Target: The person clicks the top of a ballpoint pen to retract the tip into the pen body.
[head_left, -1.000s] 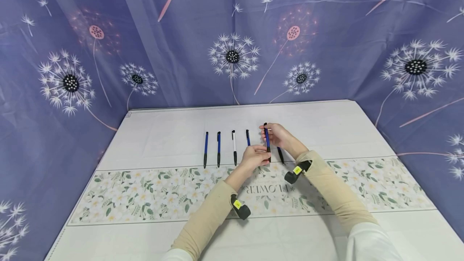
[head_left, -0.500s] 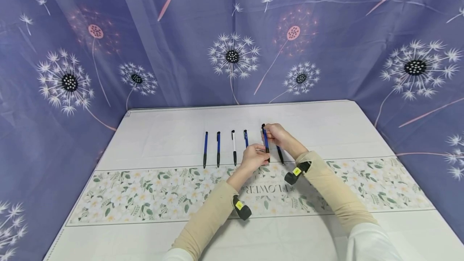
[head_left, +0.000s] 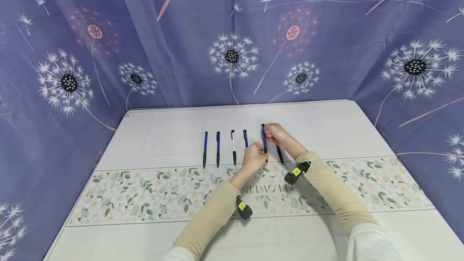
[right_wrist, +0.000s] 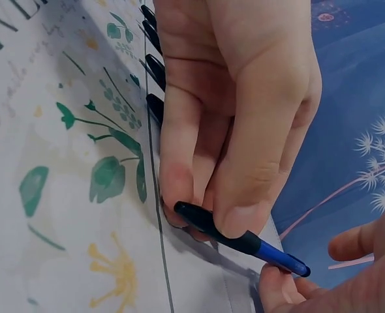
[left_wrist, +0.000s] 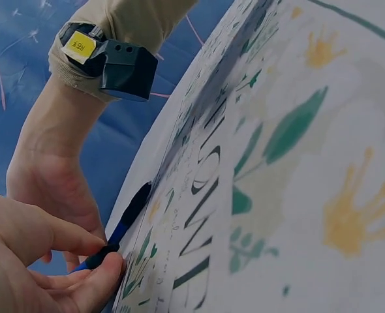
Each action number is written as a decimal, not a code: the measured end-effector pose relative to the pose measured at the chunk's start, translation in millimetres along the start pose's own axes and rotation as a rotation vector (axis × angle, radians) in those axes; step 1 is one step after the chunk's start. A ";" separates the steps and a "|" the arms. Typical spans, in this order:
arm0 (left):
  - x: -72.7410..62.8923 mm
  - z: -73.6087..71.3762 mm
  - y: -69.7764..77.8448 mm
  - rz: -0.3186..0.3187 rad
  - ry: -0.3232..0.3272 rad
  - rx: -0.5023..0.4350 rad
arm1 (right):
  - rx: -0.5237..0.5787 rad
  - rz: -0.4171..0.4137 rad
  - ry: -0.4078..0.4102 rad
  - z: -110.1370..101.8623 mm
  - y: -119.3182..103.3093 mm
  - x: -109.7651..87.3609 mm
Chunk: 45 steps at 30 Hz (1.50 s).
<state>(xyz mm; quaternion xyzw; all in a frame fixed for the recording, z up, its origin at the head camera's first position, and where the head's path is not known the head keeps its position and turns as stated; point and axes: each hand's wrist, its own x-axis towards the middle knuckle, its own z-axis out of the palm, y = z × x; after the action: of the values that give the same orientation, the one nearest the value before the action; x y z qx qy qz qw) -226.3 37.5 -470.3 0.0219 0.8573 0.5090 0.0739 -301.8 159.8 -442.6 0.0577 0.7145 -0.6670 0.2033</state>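
Observation:
Just above the tabletop, a blue pen (head_left: 264,138) with a black grip and clip hangs between both hands. My left hand (head_left: 252,158) pinches its black grip end (right_wrist: 212,223) between thumb and fingers. At the clip end, my right hand (head_left: 277,133) holds the pen with its fingertips; one finger (right_wrist: 352,241) stands apart from it. To the left lie two blue pens (head_left: 205,148) (head_left: 218,148), a white pen (head_left: 233,146) and another blue pen (head_left: 245,138), partly hidden by my left hand. Under my right hand lies a further pen (left_wrist: 137,203), mostly covered in the head view.
A white tablecloth (head_left: 156,132) with a floral strip (head_left: 137,196) covers the table. Purple dandelion-print curtains (head_left: 181,51) enclose the back and both sides. Both wrists carry black camera straps (head_left: 244,209).
The held pen has shifted slightly left with my hands. More of its clip end shows beyond my right fingertips. The blue pen beside my left hand has also shifted a little left.

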 end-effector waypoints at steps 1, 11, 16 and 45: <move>0.0 0.0 0.3 0.006 0.007 0.018 | -0.002 0.001 0.002 0.3 0.2 0.4; -0.8 3.6 -0.1 0.058 0.059 0.122 | -0.029 0.018 0.006 1.9 2.8 2.1; -2.2 4.0 2.1 0.061 0.073 0.154 | -0.053 0.034 -0.006 4.1 2.5 1.8; -0.2 7.1 1.0 0.039 0.096 0.215 | -0.217 -0.050 -0.086 -16.7 40.9 44.9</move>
<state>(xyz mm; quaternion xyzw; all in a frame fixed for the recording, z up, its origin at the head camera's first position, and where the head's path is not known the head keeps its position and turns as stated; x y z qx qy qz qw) -225.1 44.2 -472.7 0.0220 0.9089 0.4159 0.0202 -331.8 171.9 -496.7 -0.0110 0.7743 -0.5925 0.2220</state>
